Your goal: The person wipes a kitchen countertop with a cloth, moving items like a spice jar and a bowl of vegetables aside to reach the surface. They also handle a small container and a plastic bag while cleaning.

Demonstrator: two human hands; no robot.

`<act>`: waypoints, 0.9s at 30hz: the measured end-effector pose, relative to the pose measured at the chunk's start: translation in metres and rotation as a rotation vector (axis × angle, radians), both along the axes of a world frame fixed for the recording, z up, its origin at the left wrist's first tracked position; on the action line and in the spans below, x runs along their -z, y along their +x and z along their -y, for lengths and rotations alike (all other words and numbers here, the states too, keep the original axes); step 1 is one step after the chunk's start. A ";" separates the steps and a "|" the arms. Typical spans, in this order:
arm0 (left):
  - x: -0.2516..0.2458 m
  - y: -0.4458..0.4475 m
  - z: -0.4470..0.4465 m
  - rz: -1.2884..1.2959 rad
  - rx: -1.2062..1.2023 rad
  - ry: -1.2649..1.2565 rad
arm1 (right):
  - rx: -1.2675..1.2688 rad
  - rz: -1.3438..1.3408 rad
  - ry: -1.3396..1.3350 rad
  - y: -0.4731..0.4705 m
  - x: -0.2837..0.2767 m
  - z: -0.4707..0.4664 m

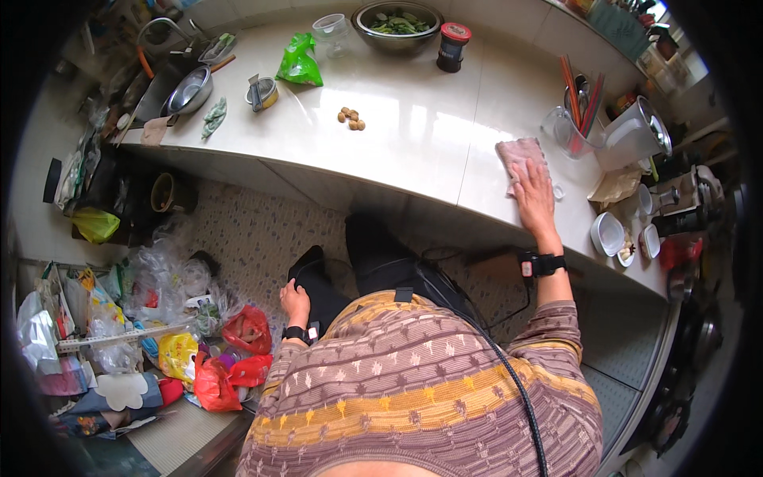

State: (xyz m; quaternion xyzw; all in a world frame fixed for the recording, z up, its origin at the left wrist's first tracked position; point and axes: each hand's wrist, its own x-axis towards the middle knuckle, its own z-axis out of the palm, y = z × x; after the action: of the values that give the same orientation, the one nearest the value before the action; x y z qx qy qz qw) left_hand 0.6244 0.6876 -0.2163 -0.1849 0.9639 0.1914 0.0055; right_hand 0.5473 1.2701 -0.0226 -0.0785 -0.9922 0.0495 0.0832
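Note:
My right hand (pixel 534 194) lies flat on a folded pink cloth (pixel 520 152), holding it against the white countertop (pixel 411 152) near its front edge. The fingers stretch forward over the fabric, and part of the cloth is hidden beneath them. A small, clear round piece (pixel 558 192) sits just right of this hand. Down at my side hangs my left hand (pixel 295 303), empty, its fingers loosely bent and apart from the counter. Several walnuts (pixel 351 118) form a small group on the countertop, well left of the cloth.
Along the back stand a green bag (pixel 301 61), a clear plastic cup (pixel 332 30), a steel bowl (pixel 398 45) of green vegetables and a red-lidded jar (pixel 454 47). A pitcher (pixel 560 128) with chopsticks is right. Plastic bags (pixel 217 381) crowd the lower left. A cable (pixel 512 381) crosses my body.

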 end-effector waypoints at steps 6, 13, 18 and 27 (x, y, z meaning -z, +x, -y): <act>0.000 -0.010 -0.007 0.008 0.002 -0.001 | 0.247 -0.010 -0.076 0.002 0.000 -0.063; -0.006 -0.009 -0.011 0.030 0.002 -0.126 | 0.192 -0.161 0.017 -0.045 0.025 -0.076; -0.006 -0.016 -0.016 0.037 0.013 -0.163 | -0.204 -0.187 -0.194 -0.064 0.005 0.036; -0.001 -0.009 -0.005 0.062 -0.024 -0.049 | -0.021 -0.324 -0.273 0.023 -0.020 -0.019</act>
State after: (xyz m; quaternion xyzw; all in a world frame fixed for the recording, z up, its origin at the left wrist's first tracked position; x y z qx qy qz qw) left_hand 0.6154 0.6922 -0.2155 -0.2023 0.9654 0.1617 0.0286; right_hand 0.5707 1.2893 -0.0028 -0.0696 -0.9507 0.1962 0.2298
